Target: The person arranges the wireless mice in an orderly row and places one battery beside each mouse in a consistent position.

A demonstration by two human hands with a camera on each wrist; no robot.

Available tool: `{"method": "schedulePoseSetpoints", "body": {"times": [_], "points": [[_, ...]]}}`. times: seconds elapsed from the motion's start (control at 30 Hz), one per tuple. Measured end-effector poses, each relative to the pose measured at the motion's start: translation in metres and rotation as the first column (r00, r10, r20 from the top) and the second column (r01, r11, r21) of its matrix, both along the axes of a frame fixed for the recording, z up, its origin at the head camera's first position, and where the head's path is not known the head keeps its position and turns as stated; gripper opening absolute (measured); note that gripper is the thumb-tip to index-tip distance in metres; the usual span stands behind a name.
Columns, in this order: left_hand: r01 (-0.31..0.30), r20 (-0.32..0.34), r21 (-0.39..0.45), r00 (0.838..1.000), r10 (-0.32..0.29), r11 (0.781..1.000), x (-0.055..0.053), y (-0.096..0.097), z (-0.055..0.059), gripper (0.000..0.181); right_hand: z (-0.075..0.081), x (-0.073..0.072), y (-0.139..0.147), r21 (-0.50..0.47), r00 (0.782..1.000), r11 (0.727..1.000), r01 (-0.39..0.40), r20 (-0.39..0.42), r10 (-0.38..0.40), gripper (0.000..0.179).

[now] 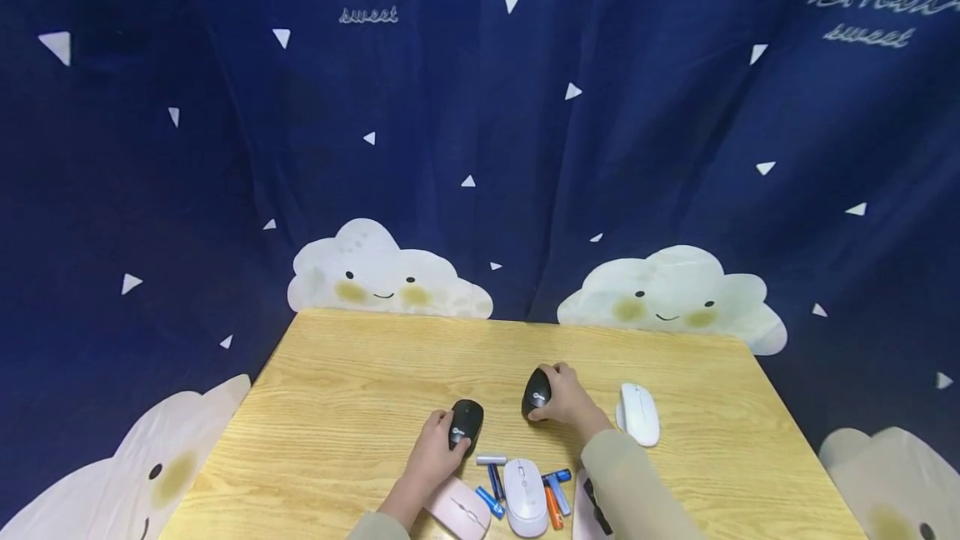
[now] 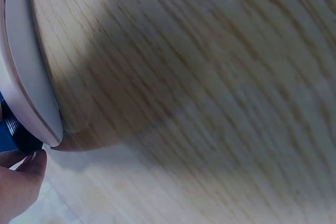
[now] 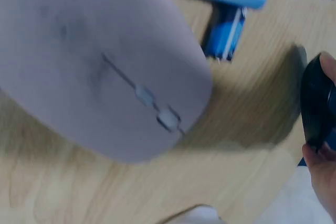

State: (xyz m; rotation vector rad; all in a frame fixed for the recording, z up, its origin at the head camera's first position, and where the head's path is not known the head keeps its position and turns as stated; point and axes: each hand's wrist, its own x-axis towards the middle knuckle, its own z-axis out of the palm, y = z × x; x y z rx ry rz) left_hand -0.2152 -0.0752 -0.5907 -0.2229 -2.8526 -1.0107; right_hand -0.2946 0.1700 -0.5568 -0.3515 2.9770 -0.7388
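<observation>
Black computer mouse [image 1: 468, 417] is gripped in the left hand [image 1: 437, 448] near the middle of the wooden table [image 1: 360, 382], its sides clasped between curled fingers and thumb. A second black mouse [image 1: 536, 391], placed farther from the person and to the right, is held in the same way by the right hand [image 1: 567, 396]. Whether either is lifted off the surface cannot be told. A pale pink mouse [image 1: 459, 510] is partly covered by the left forearm, and another pinkish mouse [image 1: 582, 515] is largely hidden by the right sleeve [image 1: 630, 482]. Between the forearms, a white mouse [image 1: 525, 497] is flanked by loose batteries: a silver cell [image 1: 491, 459], a dark blue cell [image 1: 496, 482] and a bright blue cell [image 1: 491, 502] are seen at its left, an orange cell [image 1: 553, 508] and further blue ones at its right. Beyond the right wrist, another white mouse [image 1: 639, 415] is left untouched. The table is backed by a navy curtain [image 1: 450, 107] printed with smiling clouds.
</observation>
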Motion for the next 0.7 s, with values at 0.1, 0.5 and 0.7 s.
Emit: {"method": "schedulePoseSetpoints", "body": {"times": [0.1, 0.5, 0.7], "points": [[-0.003, 0.013, -0.002, 1.0, 0.003, 1.0, 0.0, 0.0, 0.001, 0.058, 0.004, -0.003, 0.003, 0.013, 0.998, 0.999, -0.047, 0.031, 0.047, 0.088], [-0.009, 0.021, -0.011, 1.0, 0.009, 1.0, 0.001, 0.001, -0.002, 0.058, -0.002, -0.009, 0.015, 0.031, 0.988, 0.994, -0.101, 0.121, 0.096, 0.089], [-0.014, 0.021, -0.012, 1.0, 0.014, 1.0, 0.0, 0.001, -0.001, 0.058, -0.004, -0.011, 0.016, 0.01, 0.982, 0.994, -0.111, 0.155, 0.108, 0.089]]}}
